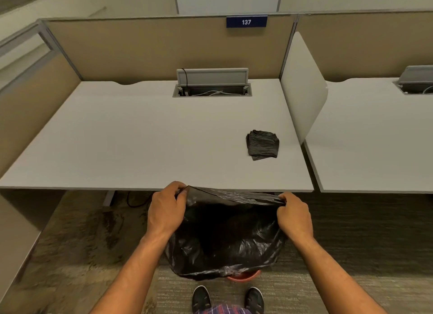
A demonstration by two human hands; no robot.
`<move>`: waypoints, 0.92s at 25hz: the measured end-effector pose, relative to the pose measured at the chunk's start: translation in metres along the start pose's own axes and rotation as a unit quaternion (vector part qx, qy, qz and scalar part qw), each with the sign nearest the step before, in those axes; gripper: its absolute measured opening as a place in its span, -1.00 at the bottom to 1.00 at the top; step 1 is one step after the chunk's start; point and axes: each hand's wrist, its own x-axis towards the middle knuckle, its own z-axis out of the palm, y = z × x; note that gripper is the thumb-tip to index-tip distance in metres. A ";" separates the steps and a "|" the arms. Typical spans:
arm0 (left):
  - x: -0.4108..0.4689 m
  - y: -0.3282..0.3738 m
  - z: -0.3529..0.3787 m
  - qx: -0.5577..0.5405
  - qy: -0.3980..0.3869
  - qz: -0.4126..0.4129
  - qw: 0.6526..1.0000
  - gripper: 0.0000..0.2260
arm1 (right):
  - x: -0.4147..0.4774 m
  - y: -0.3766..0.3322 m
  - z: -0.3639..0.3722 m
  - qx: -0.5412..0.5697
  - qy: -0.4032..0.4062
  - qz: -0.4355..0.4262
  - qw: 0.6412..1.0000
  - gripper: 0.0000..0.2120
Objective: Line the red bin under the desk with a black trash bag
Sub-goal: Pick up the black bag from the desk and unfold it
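Observation:
A black trash bag [225, 238] hangs open in front of me, just below the desk's front edge. My left hand [166, 208] grips the left side of its mouth and my right hand [295, 216] grips the right side, pulling the opening wide. Beneath the bag only a sliver of the red bin [243, 277] shows on the carpet, close to my shoes; the bag hides the rest of it. Whether the bag sits inside the bin I cannot tell.
The white desk [140, 138] carries a folded stack of black bags [263, 144] near its right side and an open cable tray [212, 88] at the back. A white divider panel [304, 88] separates a neighbouring desk [375, 138]. A desk leg and cable lie underneath.

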 end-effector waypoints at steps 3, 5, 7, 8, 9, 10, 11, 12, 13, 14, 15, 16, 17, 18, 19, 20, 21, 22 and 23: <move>-0.002 0.013 -0.002 -0.056 -0.004 -0.018 0.998 -0.91 | -0.020 -0.008 0.002 -0.055 0.118 -0.151 0.980 -0.52; -0.003 0.022 -0.003 -0.089 -0.020 -0.017 0.996 -0.90 | -0.042 -0.022 0.008 -0.031 0.186 -0.339 0.922 -0.60; -0.003 0.035 -0.005 -0.116 -0.050 -0.012 0.992 -0.91 | -0.060 -0.039 0.022 -0.011 0.101 -0.488 0.867 -0.76; -0.003 0.042 -0.007 -0.127 -0.064 -0.003 0.990 -0.91 | -0.065 -0.051 0.031 -0.033 0.006 -0.514 0.857 -0.81; -0.003 0.049 -0.010 -0.135 -0.073 0.007 0.988 -0.91 | -0.063 -0.062 0.043 -0.068 -0.091 -0.502 0.857 -0.83; -0.003 0.055 -0.016 -0.142 -0.078 0.014 0.987 -0.91 | -0.056 -0.068 0.058 -0.114 -0.166 -0.467 0.861 -0.83; -0.002 0.060 -0.022 -0.150 -0.078 0.017 0.985 -0.91 | -0.048 -0.070 0.074 -0.152 -0.224 -0.426 0.863 -0.78; -0.001 0.065 -0.030 -0.156 -0.072 0.016 0.985 -0.90 | -0.039 -0.066 0.090 -0.195 -0.277 -0.382 0.860 -0.67; 0.000 0.068 -0.038 -0.161 -0.058 0.014 0.985 -0.89 | -0.032 -0.056 0.105 -0.258 -0.316 -0.362 0.838 -0.51; 0.002 0.070 -0.045 -0.163 -0.039 0.010 0.986 -0.87 | -0.026 -0.043 0.118 -0.340 -0.343 -0.363 0.797 -0.37; 0.004 0.069 -0.052 -0.165 -0.019 0.004 0.986 -0.87 | -0.023 -0.027 0.129 -0.416 -0.358 -0.360 0.754 -0.29; 0.007 0.067 -0.058 -0.168 -0.004 -0.002 0.986 -0.88 | -0.023 -0.010 0.136 -0.471 -0.369 -0.345 0.723 -0.27; 0.009 0.064 -0.061 -0.166 0.007 -0.008 0.986 -0.89 | -0.024 0.003 0.139 -0.500 -0.377 -0.331 0.706 -0.27; 0.011 0.060 -0.062 -0.158 0.013 -0.013 0.987 -0.89 | -0.026 0.013 0.139 -0.515 -0.386 -0.318 0.697 -0.28; 0.012 0.056 -0.060 -0.147 0.014 -0.015 0.989 -0.89 | -0.027 0.016 0.138 -0.521 -0.396 -0.311 0.690 -0.30; 0.010 0.053 -0.055 -0.139 0.012 -0.015 0.990 -0.89 | -0.031 0.012 0.132 -0.511 -0.410 -0.303 0.693 -0.35; 0.008 0.050 -0.049 -0.133 0.004 -0.013 0.991 -0.89 | -0.037 0.003 0.124 -0.474 -0.415 -0.299 0.717 -0.42; 0.004 0.048 -0.042 -0.127 -0.009 -0.008 0.992 -0.89 | -0.043 -0.006 0.114 -0.415 -0.412 -0.307 0.751 -0.49; -0.001 0.046 -0.034 -0.117 -0.024 0.001 0.993 -0.88 | -0.052 -0.014 0.103 -0.347 -0.388 -0.337 0.784 -0.58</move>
